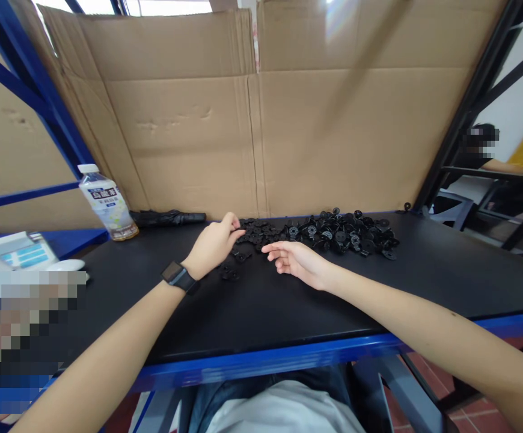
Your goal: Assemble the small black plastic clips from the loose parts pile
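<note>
My left hand (213, 243), with a dark watch (179, 276) on its wrist, is at the left end of a spread of flat black round plastic parts (261, 231). Its fingers bend over and a gap shows between them and the thumb; I see no part held in it. My right hand (297, 263) hovers in front of the parts, palm turned inward, fingers loosely stretched and holding nothing. A few loose black parts (229, 273) lie on the table below my left hand. To the right is a taller heap of black discs (347, 233), some with spoke-like holes.
The black tabletop (261, 313) has a blue front edge (261, 359). Cardboard (175, 138) walls off the back. At left are a labelled drink bottle (108, 204), a folded black umbrella (169, 218) and a white device (22, 252). Another person (478, 150) sits at far right.
</note>
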Demonstrator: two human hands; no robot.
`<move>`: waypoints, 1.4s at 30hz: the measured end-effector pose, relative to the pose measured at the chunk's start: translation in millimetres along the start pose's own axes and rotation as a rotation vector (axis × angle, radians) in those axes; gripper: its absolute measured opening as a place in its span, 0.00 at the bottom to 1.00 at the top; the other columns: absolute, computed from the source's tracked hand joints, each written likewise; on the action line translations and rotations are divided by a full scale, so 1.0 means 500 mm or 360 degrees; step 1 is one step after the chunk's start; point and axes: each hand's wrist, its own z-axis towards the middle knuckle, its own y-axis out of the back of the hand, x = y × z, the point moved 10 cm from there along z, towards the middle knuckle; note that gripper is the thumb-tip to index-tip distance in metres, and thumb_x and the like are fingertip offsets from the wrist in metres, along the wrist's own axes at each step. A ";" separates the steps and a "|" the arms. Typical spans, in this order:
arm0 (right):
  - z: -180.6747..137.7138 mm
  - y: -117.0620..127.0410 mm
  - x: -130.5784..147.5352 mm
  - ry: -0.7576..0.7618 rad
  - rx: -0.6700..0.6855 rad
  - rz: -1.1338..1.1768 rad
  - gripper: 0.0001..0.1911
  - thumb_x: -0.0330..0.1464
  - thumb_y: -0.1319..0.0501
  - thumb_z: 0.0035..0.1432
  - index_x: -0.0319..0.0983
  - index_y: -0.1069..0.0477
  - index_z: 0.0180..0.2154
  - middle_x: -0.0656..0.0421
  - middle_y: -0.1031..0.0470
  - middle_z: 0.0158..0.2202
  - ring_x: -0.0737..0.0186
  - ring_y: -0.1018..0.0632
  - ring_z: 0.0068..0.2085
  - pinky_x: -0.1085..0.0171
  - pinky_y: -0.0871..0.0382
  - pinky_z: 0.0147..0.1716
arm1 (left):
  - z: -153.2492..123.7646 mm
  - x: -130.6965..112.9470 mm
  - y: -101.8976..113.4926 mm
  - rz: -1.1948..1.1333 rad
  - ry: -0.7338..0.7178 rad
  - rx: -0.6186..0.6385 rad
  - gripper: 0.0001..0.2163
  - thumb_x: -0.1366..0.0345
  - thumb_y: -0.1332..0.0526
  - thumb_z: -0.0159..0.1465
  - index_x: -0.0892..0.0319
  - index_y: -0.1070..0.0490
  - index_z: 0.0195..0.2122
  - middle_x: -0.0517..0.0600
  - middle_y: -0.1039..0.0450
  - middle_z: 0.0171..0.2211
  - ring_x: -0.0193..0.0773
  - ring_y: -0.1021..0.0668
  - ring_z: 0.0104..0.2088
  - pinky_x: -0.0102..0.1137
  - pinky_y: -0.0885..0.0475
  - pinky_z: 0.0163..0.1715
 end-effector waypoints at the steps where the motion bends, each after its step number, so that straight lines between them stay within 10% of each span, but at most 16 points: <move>1: -0.002 -0.009 0.001 0.0011 0.0060 -0.0048 0.12 0.30 0.47 0.56 0.34 0.25 0.35 0.58 0.28 0.29 0.72 0.31 0.25 0.70 0.37 0.28 | -0.003 -0.034 0.003 -0.0077 -0.0110 -0.0014 0.07 0.61 0.47 0.64 0.59 0.38 0.40 0.48 0.26 0.29 0.38 0.23 0.29 0.28 0.35 0.28; 6: -0.007 -0.040 -0.004 -0.0014 0.0252 -0.0027 0.20 0.32 0.56 0.58 0.33 0.27 0.32 0.53 0.26 0.34 0.67 0.30 0.25 0.66 0.36 0.30 | -0.028 -0.134 -0.015 -0.0129 -0.0386 0.0103 0.09 0.62 0.51 0.67 0.58 0.36 0.44 0.49 0.24 0.34 0.38 0.22 0.33 0.28 0.32 0.32; 25: 0.008 0.013 -0.031 -0.0103 -0.0116 0.0230 0.08 0.25 0.47 0.51 0.37 0.35 0.21 0.60 0.32 0.20 0.71 0.30 0.23 0.69 0.32 0.30 | -0.084 -0.229 -0.047 0.0499 -0.0971 0.0106 0.07 0.74 0.52 0.65 0.65 0.37 0.40 0.58 0.28 0.39 0.42 0.24 0.42 0.34 0.30 0.43; 42: -0.002 0.005 -0.014 0.0103 -0.0119 -0.0093 0.05 0.23 0.45 0.46 0.36 0.33 0.23 0.62 0.34 0.17 0.71 0.34 0.20 0.70 0.39 0.22 | -0.067 -0.223 -0.045 0.0519 -0.0801 0.0140 0.05 0.74 0.49 0.63 0.66 0.35 0.34 0.56 0.27 0.32 0.43 0.22 0.33 0.32 0.29 0.31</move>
